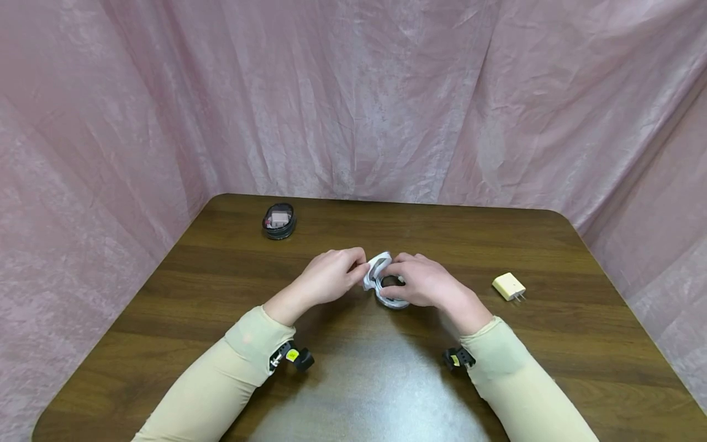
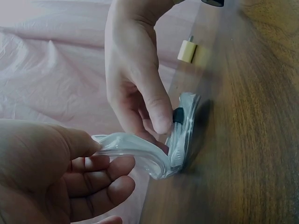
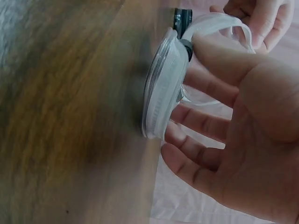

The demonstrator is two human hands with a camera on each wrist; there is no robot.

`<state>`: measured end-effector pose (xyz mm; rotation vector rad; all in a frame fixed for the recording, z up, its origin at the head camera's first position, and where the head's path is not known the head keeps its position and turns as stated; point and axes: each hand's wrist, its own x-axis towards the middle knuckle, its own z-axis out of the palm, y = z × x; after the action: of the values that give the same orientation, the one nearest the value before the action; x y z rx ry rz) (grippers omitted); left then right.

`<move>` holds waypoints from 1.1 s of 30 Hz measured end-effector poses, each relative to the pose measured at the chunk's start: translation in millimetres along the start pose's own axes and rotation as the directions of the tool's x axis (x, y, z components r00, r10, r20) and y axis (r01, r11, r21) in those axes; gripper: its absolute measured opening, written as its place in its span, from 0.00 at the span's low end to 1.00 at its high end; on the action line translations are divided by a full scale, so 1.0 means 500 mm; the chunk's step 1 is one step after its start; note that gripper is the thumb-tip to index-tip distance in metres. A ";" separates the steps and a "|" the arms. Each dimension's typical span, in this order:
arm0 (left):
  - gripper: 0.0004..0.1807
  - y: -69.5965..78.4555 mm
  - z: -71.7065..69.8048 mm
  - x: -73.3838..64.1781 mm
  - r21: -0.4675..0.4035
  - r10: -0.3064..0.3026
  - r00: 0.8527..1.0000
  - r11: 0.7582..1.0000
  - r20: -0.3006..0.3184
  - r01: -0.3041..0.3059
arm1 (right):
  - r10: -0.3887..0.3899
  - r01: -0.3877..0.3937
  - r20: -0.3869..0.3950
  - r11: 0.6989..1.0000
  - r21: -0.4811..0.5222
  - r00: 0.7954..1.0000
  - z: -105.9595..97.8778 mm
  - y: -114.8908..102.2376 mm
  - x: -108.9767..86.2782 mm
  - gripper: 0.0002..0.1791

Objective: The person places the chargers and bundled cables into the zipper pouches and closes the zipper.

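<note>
A small round zip case (image 1: 393, 303), whitish and see-through, lies opened near the middle of the table, with what looks like a white coiled cable in it. My left hand (image 1: 333, 276) pinches the edge of its raised lid (image 2: 133, 143) between thumb and fingers. Over the base, my right hand (image 1: 425, 282) has its thumb and fingers spread apart and loosely bent, with the fingertips at the coil. Beside the right thumb, a small dark piece (image 2: 178, 115) shows in the left wrist view. The right fingertips are partly hidden behind the case wall (image 3: 161, 93).
A black round case (image 1: 278, 222) with a pale plug block inside stands at the back left. To the right of my right hand lies a cream-yellow charger plug (image 1: 509, 286), its prongs facing front right. Pink curtains (image 1: 353, 104) hang behind the wooden table (image 1: 221, 282).
</note>
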<state>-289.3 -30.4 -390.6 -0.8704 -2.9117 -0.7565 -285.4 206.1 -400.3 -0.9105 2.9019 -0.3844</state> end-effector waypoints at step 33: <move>0.09 0.014 -0.003 0.002 -0.023 0.010 1.000 1.000 0.017 -0.009 | -0.112 0.111 0.011 0.988 0.110 0.994 -0.035 0.017 -0.031 0.10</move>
<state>-286.5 -25.4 -386.0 -0.8963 -2.9168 -0.7872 -279.8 225.3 -385.8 -1.0557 2.7900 -0.5355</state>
